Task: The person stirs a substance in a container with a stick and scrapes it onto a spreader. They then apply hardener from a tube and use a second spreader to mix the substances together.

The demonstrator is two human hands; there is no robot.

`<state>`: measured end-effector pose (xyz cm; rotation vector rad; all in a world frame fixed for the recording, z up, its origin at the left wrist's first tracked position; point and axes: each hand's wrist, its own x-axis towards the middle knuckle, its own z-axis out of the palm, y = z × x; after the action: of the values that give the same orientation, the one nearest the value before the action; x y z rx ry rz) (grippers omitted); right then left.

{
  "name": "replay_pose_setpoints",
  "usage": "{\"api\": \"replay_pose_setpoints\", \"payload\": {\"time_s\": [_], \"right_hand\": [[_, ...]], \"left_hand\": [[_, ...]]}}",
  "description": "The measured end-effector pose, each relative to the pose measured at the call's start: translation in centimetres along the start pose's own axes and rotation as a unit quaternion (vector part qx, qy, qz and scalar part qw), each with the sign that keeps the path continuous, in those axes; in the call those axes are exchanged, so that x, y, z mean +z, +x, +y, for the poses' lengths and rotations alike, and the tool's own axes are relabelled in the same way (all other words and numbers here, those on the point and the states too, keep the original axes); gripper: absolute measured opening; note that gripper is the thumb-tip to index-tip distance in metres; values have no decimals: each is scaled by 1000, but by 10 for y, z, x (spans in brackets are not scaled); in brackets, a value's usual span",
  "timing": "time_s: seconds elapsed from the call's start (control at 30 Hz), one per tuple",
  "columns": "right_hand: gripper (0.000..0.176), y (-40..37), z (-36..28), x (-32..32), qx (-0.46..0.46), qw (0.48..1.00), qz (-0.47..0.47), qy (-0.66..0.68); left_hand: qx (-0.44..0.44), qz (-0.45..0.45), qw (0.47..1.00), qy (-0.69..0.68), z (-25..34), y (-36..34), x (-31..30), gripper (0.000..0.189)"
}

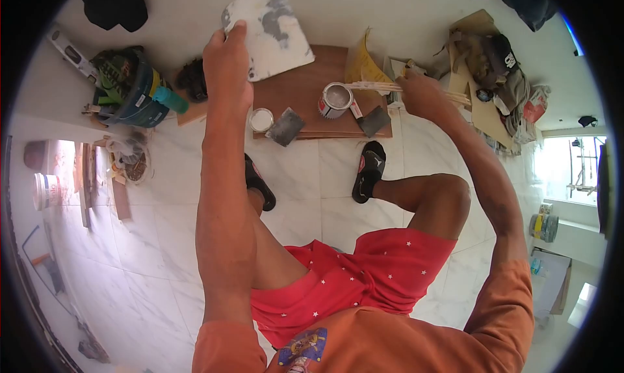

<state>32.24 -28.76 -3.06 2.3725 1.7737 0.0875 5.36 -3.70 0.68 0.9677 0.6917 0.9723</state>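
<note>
Panel (272, 36) is wht w/ gry blotches, board (294, 94) brn.

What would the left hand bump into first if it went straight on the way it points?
Probably the pale wall ahead of the left hand, with the grey-smeared white board it holds likely touching before the fingers. How far off the wall is, I can't tell.

And the smeared board (278, 38) is hiding most fingers of my left hand (227, 61), my left forearm (224, 197) is covering part of one slipper (261, 186), my shirt print (307, 346) is running off below!
</note>
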Motion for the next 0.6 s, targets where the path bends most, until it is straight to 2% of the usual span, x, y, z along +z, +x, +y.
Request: {"api": "replay_pose_setpoints", "payload": {"time_s": [0.17,0.27,0.4,0.5,0.6], "right_hand": [[13,39,-25,45,-29,994,-82,-62],[15,60,-36,69,-80,983,-114,-123],[15,74,-48,92,-75,983,-93,-139],[14,79,-55,110,-68,977,-86,-185],[14,78,-57,120,-68,978,-59,-188]], "left_hand": [[7,-13,1000,6,-7,2,19,26],[6,-24,1000,13,-8,-3,28,26],[-7,-57,998,12,-20,7,21,33],[-60,-42,995,71,17,-18,47,42],[-5,-55,995,79,18,-27,51,43]]}}
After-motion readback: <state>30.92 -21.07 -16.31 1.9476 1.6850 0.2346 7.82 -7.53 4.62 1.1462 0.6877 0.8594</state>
